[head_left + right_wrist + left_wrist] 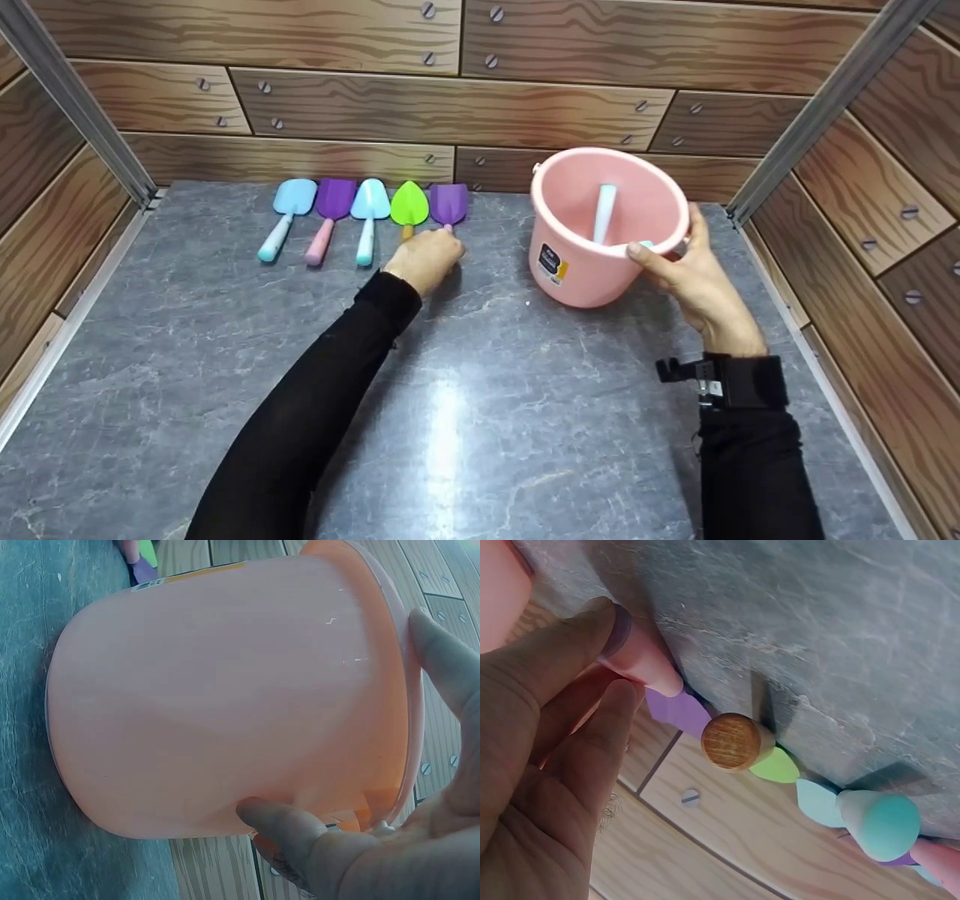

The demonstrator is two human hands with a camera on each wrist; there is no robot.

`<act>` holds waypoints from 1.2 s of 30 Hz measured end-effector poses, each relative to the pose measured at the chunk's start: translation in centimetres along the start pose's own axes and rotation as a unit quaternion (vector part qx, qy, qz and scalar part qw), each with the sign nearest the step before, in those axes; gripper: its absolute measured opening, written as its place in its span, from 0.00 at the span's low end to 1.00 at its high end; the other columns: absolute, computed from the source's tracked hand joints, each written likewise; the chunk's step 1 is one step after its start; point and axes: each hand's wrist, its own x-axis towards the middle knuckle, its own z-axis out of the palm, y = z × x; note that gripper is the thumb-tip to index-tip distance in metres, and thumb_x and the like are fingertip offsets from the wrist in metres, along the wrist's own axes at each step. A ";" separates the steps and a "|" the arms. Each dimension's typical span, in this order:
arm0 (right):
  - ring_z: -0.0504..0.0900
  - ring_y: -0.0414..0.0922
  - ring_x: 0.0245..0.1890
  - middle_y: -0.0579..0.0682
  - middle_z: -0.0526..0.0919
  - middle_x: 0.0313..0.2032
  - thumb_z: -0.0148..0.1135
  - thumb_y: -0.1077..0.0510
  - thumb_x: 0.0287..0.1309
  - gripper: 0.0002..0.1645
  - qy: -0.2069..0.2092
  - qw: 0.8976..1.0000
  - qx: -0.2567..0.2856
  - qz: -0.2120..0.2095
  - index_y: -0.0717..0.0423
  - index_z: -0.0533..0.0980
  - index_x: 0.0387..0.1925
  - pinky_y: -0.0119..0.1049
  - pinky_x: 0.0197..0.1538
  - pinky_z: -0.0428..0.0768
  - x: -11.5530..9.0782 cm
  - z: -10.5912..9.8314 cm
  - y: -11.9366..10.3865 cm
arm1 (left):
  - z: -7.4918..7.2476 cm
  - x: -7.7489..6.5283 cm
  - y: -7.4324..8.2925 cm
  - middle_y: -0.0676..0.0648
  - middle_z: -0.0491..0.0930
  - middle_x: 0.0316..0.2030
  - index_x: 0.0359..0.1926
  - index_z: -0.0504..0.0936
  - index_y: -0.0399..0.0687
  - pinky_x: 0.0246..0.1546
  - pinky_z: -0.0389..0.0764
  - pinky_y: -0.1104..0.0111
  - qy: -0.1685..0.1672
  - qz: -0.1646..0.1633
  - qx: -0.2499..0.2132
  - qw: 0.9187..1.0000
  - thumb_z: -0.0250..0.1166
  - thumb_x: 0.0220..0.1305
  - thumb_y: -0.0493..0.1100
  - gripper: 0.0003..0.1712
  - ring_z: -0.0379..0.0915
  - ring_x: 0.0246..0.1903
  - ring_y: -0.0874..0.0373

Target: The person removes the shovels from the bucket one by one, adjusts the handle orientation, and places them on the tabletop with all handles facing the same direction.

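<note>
My left hand (pixel 426 261) pinches the pink handle (pixel 646 664) of a toy shovel with a purple blade (pixel 449 204), the rightmost in a row. In the left wrist view the thumb and a finger meet at the handle's purple-capped end. My right hand (pixel 701 289) grips a pink bucket (pixel 581 274) at its right side, thumb over the rim and fingers against the outer wall. The bucket tilts toward me. Inside it stands a pale blue handle (pixel 604 214), and a bit of turquoise shows near my thumb; the rest is hidden by the wall.
Left of the held shovel lie several more: a green one (pixel 409 202), a light blue one (pixel 370 201), a purple one with pink handle (pixel 335 199) and another blue one (pixel 295 196). Wood-patterned walls (pixel 450 105) enclose the grey marbled table (pixel 525 420).
</note>
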 end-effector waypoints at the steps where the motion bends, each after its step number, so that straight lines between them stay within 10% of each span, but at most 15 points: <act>1: 0.80 0.36 0.54 0.71 0.45 0.93 0.80 0.56 0.76 0.83 0.000 1.000 -0.001 0.001 0.42 0.19 0.95 0.20 0.44 0.85 0.0 0.0 0.0 | 0.5 0.2 -0.3 0.34 0.97 0.48 0.44 0.96 0.39 0.40 0.99 0.43 0.002 0.001 0.007 1.000 0.78 0.71 0.32 0.04 0.97 0.42 0.37; 10: 0.76 0.34 0.41 0.71 0.48 0.90 0.81 0.54 0.75 0.84 0.006 1.000 -0.007 0.001 0.43 0.19 0.96 0.21 0.37 0.80 0.0 -0.1 0.1 | 8.0 3.0 -3.8 0.39 0.97 0.43 0.44 0.97 0.45 0.30 0.97 0.51 0.047 -0.005 0.031 0.998 0.70 0.80 0.33 0.10 0.95 0.36 0.46; 27: 0.73 0.32 0.29 0.59 0.64 0.75 0.79 0.59 0.76 0.82 0.005 1.000 0.003 -0.006 0.43 0.21 0.96 0.22 0.30 0.75 0.0 0.0 0.0 | 7.8 3.3 -3.8 0.36 0.97 0.52 0.52 0.96 0.41 0.28 0.95 0.48 0.036 -0.021 0.047 0.998 0.69 0.79 0.33 0.10 0.94 0.34 0.47; 34: 0.73 0.32 0.28 0.60 0.64 0.75 0.79 0.59 0.76 0.82 0.006 1.000 0.007 -0.004 0.43 0.21 0.96 0.22 0.29 0.74 0.0 0.0 0.0 | -2.4 -0.8 0.9 0.34 0.96 0.48 0.46 0.95 0.36 0.35 0.99 0.46 0.026 -0.031 0.040 0.998 0.63 0.82 0.28 0.13 0.96 0.39 0.43; 36: 0.72 0.32 0.28 0.60 0.64 0.75 0.80 0.59 0.75 0.83 0.006 1.000 0.009 -0.004 0.43 0.21 0.96 0.22 0.29 0.74 0.0 0.0 0.1 | -3.2 -1.2 1.3 0.32 0.96 0.49 0.46 0.95 0.35 0.37 0.99 0.45 0.020 -0.034 0.034 0.999 0.62 0.83 0.27 0.14 0.97 0.40 0.41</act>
